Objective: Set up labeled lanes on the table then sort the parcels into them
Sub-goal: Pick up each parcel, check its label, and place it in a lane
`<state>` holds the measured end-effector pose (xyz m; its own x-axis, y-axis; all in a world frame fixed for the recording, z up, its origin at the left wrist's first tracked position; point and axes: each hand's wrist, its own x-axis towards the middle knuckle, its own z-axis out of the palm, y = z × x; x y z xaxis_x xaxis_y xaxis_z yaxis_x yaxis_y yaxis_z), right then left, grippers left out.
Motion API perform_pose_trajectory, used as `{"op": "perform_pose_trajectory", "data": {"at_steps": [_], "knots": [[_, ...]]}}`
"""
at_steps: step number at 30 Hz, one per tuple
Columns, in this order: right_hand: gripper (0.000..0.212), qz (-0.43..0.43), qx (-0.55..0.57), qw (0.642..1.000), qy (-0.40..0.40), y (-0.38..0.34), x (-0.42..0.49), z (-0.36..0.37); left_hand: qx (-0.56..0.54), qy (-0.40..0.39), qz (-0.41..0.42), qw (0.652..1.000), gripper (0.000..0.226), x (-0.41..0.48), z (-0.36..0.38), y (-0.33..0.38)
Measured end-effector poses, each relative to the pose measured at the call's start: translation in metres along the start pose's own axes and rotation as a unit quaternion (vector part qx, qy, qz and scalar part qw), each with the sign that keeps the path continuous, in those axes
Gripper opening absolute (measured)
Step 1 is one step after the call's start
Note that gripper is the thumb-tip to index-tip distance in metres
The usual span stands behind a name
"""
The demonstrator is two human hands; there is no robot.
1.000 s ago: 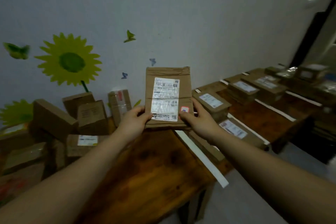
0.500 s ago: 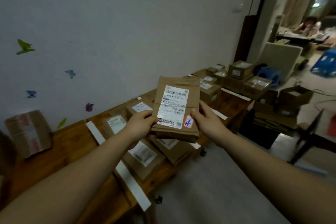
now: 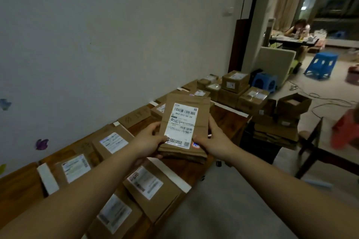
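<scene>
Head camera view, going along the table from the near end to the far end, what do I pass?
Nearest labeled parcel → second labeled parcel → white lane strip → held parcel, gripped by the left hand and right hand → far white strip → stacked boxes.

The label (image 3: pixel 180 125) on the parcel (image 3: pixel 203 122), just above the grip, reads about "B63-H10-00 59", then "H10"; the finer print is blurred.
</scene>
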<state>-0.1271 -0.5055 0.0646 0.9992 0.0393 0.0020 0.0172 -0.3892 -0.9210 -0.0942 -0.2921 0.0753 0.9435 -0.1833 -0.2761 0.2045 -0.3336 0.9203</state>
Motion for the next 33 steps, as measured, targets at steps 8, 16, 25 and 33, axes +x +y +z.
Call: {"op": "perform_pose_trajectory", "data": {"at_steps": [8,16,25,33], "knots": [[0.086,0.024,-0.01,1.0,0.001,0.014,0.087,-0.057,-0.042,-0.042,-0.026,0.998,0.074,0.104,0.027,0.038],[0.113,-0.01,-0.075,0.995,-0.071,0.045,0.157,-0.089,-0.034,0.006,-0.04,0.999,0.072,0.162,0.058,0.063],[0.085,-0.007,-0.103,0.99,-0.094,0.09,0.235,-0.236,-0.077,-0.016,-0.116,0.99,0.075,0.254,0.168,0.116],[0.106,0.044,-0.323,0.899,-0.293,0.154,0.292,-0.304,-0.053,-0.083,-0.175,0.98,0.077,0.307,0.243,0.134]]}}
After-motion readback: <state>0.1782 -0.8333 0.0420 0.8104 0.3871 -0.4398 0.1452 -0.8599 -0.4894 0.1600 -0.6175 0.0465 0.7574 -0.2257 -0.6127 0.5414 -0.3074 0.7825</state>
